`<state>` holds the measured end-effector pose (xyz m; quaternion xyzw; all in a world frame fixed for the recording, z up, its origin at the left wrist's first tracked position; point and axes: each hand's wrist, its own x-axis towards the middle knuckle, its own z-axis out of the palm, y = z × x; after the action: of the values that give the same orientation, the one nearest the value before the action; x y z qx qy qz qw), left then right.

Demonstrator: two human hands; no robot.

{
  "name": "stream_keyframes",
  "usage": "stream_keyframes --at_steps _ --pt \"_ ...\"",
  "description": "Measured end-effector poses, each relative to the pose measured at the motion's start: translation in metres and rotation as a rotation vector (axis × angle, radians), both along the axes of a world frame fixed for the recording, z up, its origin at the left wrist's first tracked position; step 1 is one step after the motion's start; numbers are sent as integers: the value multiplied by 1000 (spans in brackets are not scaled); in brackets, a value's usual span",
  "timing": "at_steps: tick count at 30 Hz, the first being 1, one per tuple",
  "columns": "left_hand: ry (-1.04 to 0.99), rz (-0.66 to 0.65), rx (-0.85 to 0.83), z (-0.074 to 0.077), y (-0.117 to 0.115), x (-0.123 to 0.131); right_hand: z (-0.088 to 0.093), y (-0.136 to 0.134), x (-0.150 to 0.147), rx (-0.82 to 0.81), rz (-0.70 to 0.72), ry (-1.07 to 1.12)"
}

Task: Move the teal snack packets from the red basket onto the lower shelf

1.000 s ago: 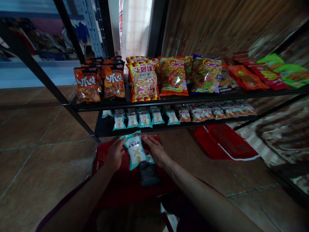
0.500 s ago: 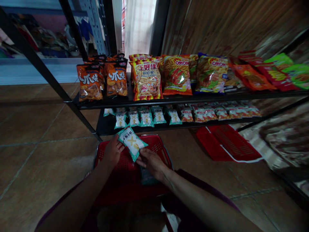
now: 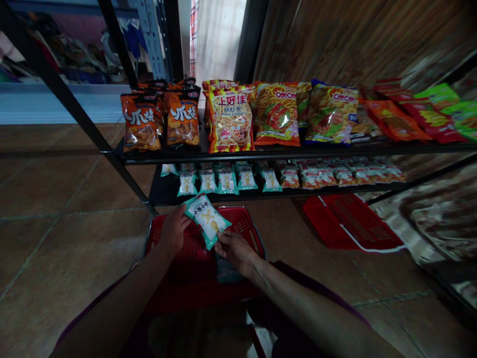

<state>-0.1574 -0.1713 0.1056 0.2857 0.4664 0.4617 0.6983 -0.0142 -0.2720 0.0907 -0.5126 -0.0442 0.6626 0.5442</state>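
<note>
Both hands hold one small teal-and-white snack packet [image 3: 206,219] above a red plastic basket [image 3: 244,224] on the floor. My left hand [image 3: 172,230] grips the packet's upper left corner. My right hand [image 3: 234,249] pinches its lower right edge. The packet is tilted, its printed face up. A dark packet [image 3: 225,272] lies in the basket under my right hand. Just beyond, the bottom shelf [image 3: 164,194] carries a row of matching teal packets [image 3: 218,180].
The upper shelf [image 3: 261,151] holds large orange, yellow and green snack bags. Small red-and-white packets [image 3: 335,175] fill the lower shelf's right side. A second red basket [image 3: 350,223] lies on the tiled floor to the right. A black slanted rack post [image 3: 93,134] stands at left.
The packet was upright between both hands, then turned sideways. My right hand dropped from its top right edge to its lower right. The view shifted slightly.
</note>
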Motion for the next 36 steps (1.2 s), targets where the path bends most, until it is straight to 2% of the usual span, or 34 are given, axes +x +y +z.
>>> stream_keyframes --at_steps 3,5,11,16,22,26,32,36 --pt "18 1 24 9 -2 -4 5 -2 -3 -73 -45 43" --pt "38 11 22 12 -2 -5 9 -3 -5 -66 -41 63" --pt "46 76 -89 7 4 -1 14 -3 -9 -46 -44 82" --pt "-7 34 -134 0 9 -1 13 -4 -10 -32 -43 43" --pt "-121 58 -269 10 15 -2 9 -7 -10 78 -17 -77" --pt "-191 -6 -259 13 11 -3 9 -8 -11 86 -40 -109" --pt "-235 -43 -237 8 6 -3 12 -7 -12 99 -71 -108" --pt "-229 -155 -241 4 -3 0 10 -5 -10 112 -82 -71"
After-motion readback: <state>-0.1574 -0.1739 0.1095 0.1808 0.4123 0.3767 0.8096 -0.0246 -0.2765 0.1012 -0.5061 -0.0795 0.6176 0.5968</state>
